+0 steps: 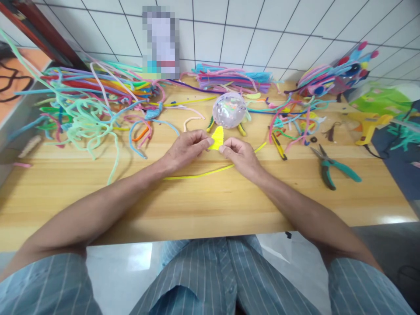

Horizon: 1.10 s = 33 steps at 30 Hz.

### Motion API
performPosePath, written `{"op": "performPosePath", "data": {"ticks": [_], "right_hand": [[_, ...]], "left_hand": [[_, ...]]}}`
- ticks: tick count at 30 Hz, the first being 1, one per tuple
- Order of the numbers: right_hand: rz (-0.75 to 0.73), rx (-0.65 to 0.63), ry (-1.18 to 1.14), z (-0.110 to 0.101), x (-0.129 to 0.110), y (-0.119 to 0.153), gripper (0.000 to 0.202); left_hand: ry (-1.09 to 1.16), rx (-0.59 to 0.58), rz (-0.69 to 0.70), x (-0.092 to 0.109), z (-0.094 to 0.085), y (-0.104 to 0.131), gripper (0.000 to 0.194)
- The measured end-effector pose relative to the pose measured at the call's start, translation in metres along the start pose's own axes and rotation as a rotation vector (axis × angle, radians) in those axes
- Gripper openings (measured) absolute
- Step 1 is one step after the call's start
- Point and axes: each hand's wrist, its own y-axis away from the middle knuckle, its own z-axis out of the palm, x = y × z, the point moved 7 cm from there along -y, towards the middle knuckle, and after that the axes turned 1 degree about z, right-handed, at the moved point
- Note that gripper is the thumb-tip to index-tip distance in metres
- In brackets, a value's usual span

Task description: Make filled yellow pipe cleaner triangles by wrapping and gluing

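Between my two hands is a small flat yellow piece (217, 137), rounded at the top; its material is hard to make out. My left hand (188, 148) pinches its left edge with thumb and fingertips. On the other side, my right hand (241, 154) grips the lower right edge, fingers curled. A long yellow pipe cleaner (200, 174) lies on the table under my right hand and reaches out on both sides. Just behind the yellow piece rests a clear, shiny ball (229, 110) with specks in it, above dark and yellow pieces partly hidden by it.
Pipe cleaners in many colours (98, 87) are heaped at the left, with a pale green tangle (87, 116). A bundle (232, 78) lies by the tiled wall. To the right are a yellow cutter (278, 146), teal-handled pliers (333, 168) and a yellow glue gun (369, 126) with its cord.
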Motion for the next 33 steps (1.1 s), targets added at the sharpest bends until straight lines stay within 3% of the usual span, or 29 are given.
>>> {"op": "performPosePath", "data": {"ticks": [4, 8, 11, 16, 21, 27, 33], "right_hand": [[-0.005, 0.022, 0.01, -0.003, 0.001, -0.001, 0.032], [-0.028, 0.04, 0.039, -0.005, 0.002, -0.001, 0.03], [-0.055, 0.043, 0.104, -0.006, 0.002, -0.003, 0.029], [-0.2, 0.088, 0.377, -0.009, -0.007, -0.004, 0.018], [-0.269, 0.176, 0.468, -0.016, -0.007, -0.005, 0.011], [-0.286, 0.184, 0.453, -0.016, -0.013, -0.003, 0.008], [-0.274, 0.165, 0.445, -0.029, -0.038, 0.003, 0.007]], "left_hand": [[0.149, -0.101, -0.126, -0.01, 0.007, -0.001, 0.045], [0.226, -0.115, -0.18, -0.014, 0.01, 0.002, 0.051], [0.122, -0.095, -0.119, -0.014, 0.006, 0.001, 0.048], [-0.265, 0.036, 0.116, -0.009, -0.008, -0.004, 0.028], [-0.528, 0.114, 0.117, -0.019, -0.019, -0.01, 0.017], [-0.545, 0.124, 0.142, -0.025, -0.021, -0.012, 0.016], [-0.468, 0.147, 0.158, -0.026, -0.019, -0.011, 0.017]]}}
